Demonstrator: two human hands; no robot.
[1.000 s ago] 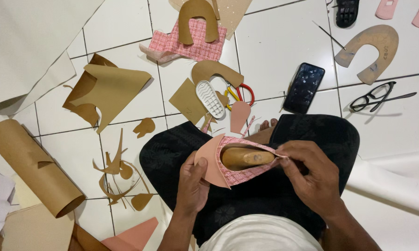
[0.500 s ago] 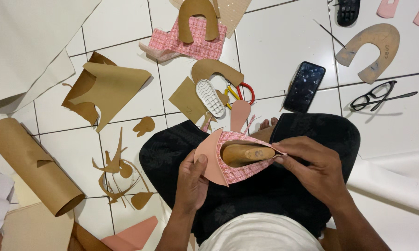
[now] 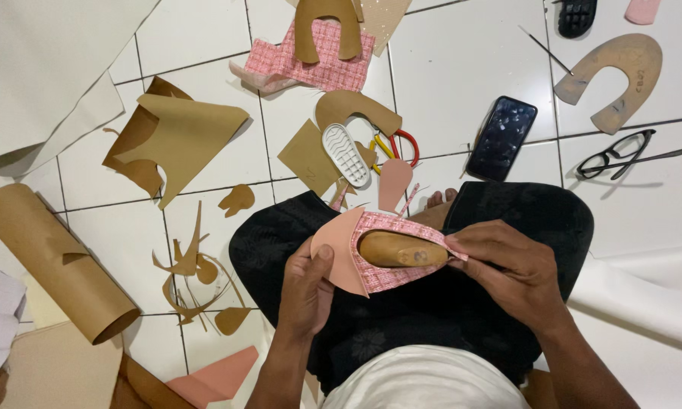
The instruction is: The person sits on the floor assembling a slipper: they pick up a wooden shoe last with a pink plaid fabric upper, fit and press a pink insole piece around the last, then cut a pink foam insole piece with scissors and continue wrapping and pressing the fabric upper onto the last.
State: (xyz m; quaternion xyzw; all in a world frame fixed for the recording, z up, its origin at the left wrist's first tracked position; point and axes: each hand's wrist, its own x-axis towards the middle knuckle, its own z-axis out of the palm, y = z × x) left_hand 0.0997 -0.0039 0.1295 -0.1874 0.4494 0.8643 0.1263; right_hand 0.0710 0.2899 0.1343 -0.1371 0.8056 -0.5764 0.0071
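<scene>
Left hand [image 3: 307, 291] gripping pink upper [image 3: 356, 261] over lap, thumb on flap — right hand [image 3: 507, 273] pinching fabric edge against wooden last [image 3: 401, 248]; best kept taut, centred, wrinkle-free.

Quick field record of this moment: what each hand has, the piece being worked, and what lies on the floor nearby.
left hand: grips the pink lining flap of the shoe upper
right hand: pinches the upper's edge at the other end
workpiece: pink woven shoe upper wrapped around a tan shoe last, over the lap
floor ahead: phone, eyeglasses, white sole
floor left: brown paper roll, paper offcuts
</scene>
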